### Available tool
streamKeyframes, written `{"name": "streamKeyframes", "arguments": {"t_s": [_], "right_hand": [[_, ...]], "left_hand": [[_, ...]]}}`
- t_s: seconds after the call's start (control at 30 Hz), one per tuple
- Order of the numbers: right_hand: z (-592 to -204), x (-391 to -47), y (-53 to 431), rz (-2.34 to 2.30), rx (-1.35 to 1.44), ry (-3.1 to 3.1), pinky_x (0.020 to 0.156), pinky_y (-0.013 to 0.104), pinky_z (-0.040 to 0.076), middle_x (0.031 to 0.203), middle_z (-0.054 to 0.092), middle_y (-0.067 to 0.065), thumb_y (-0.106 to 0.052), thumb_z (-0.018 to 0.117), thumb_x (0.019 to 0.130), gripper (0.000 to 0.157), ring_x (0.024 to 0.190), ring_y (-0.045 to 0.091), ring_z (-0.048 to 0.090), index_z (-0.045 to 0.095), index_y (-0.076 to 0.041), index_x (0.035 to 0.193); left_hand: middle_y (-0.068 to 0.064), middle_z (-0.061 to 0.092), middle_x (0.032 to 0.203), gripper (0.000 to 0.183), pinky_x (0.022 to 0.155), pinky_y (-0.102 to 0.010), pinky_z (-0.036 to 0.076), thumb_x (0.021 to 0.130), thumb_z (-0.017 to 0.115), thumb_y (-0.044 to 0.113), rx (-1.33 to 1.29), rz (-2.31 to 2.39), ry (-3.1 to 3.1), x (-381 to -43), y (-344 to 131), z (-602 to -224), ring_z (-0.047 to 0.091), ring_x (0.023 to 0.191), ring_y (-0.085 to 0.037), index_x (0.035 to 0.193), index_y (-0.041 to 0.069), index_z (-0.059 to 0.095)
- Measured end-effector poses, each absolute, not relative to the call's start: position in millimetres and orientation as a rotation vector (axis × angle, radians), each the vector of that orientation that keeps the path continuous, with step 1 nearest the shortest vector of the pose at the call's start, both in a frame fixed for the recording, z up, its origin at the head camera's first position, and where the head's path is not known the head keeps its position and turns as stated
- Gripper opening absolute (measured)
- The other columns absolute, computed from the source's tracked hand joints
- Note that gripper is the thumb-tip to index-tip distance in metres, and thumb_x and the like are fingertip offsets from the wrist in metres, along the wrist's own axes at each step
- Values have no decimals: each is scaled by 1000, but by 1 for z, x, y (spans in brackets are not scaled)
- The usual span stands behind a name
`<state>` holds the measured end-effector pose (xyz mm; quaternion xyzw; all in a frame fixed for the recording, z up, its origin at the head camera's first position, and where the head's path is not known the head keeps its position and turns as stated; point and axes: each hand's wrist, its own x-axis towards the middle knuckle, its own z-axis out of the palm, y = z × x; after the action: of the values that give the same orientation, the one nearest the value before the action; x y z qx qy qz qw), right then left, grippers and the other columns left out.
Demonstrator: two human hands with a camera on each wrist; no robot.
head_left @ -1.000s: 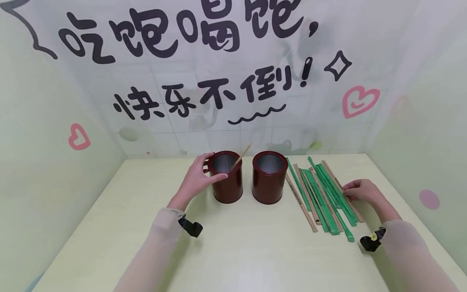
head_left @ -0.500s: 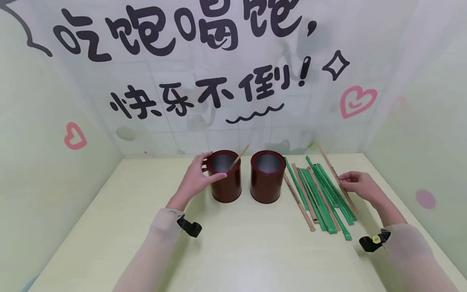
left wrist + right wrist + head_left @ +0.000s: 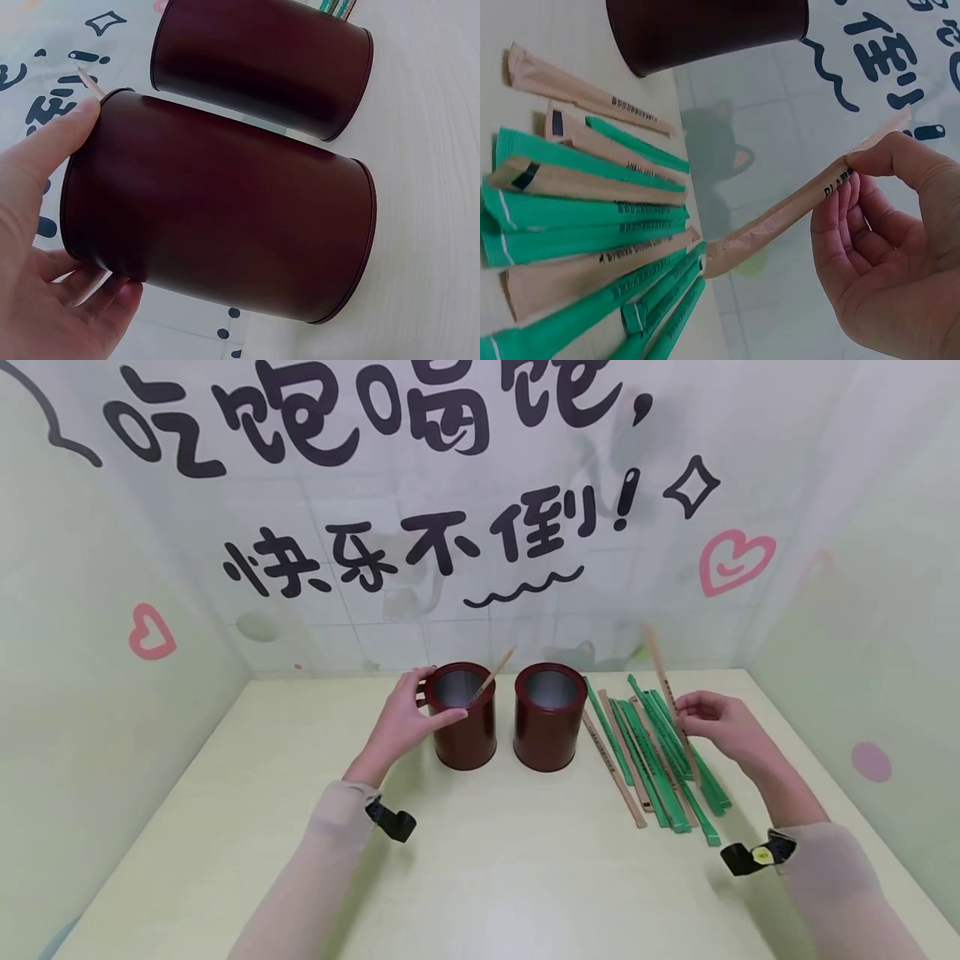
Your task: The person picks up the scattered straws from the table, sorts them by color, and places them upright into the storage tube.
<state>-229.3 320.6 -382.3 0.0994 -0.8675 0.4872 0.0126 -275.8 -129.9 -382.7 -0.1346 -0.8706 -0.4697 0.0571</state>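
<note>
My left hand [image 3: 401, 718] grips the left dark red canister [image 3: 465, 739] near its rim, thumb on the near side and fingers on the outer side. One brown paper-wrapped straw [image 3: 492, 677] leans in that canister, its top poking out past the rim. With thumb and fingertips, my right hand [image 3: 723, 727] pinches another brown-wrapped straw [image 3: 772, 225] printed with dark lettering. It is held tilted above the pile, and its lower end overlaps the pile in view. Below it lie several green-wrapped straws [image 3: 637, 727] mixed with brown ones [image 3: 613, 768].
A second dark red canister [image 3: 546, 739] stands upright just right of the first, between it and the straws. Behind the pale table [image 3: 480, 868] rises a back wall [image 3: 360, 652] with black lettering, and side walls flank it.
My right hand has lifted the brown-wrapped straw off the pile's right side and carried it left, tipping it more upright. The left hand stays on the canister.
</note>
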Motion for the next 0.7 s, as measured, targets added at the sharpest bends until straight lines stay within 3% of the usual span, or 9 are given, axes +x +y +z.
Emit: {"name": "streamKeyframes", "arguments": {"t_s": [0.4, 0.7], "right_hand": [[-369, -230, 282, 1663, 411, -2607, 73, 18, 55, 86, 67, -14, -3, 59, 96, 21, 80, 0, 64, 56, 11, 111], [-356, -233, 243, 1744, 420, -2535, 77, 15, 55, 91, 65, -7, -5, 62, 96, 26, 81, 1, 63, 56, 12, 114]], "left_hand": [[-18, 44, 145, 88, 108, -50, 47, 80, 84, 31, -407, -1425, -2632, -280, -123, -383, 46, 133, -33, 148, 0, 37], [-18, 44, 142, 87, 108, -50, 47, 80, 84, 31, -399, -1422, -2651, -279, -121, -383, 46, 132, -33, 146, 0, 37]]}}
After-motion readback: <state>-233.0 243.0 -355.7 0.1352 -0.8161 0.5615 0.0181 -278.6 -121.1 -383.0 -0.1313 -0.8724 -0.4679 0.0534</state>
